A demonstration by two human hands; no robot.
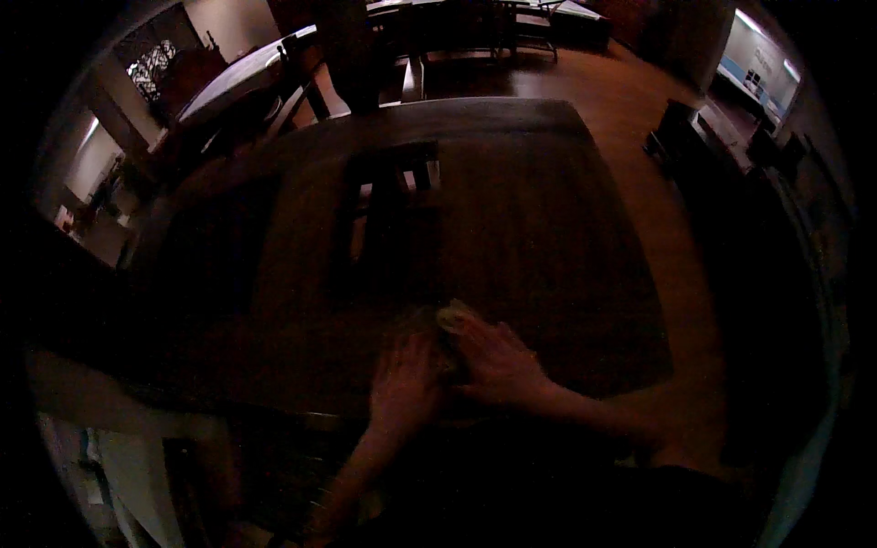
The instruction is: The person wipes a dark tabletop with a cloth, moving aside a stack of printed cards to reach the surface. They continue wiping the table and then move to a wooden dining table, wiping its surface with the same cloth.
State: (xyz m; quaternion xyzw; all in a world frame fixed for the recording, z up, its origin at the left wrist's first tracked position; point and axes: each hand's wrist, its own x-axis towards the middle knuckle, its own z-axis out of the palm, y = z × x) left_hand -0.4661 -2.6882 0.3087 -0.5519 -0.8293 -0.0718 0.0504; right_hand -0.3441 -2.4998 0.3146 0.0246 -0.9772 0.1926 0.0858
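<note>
The scene is very dim. A dark wooden tabletop (pixel 534 226) with a glossy surface spreads out before me. My left hand (pixel 405 377) lies palm down near its front edge, fingers extended and nothing visible in them. To its right, my right hand (pixel 499 359) is flat over the table, angled up and to the left. A small pale yellowish thing, perhaps a cloth (pixel 455 317), shows at the fingertips of my right hand; the blur hides what it is exactly and whether the fingers grip it.
Wooden floor (pixel 623 96) runs along the table's right and far sides. Beyond the table stand chairs (pixel 534 38) and a light-topped table (pixel 240 75) at the far left. Dark furniture (pixel 712 130) lines the right side, near a lit opening (pixel 757 68).
</note>
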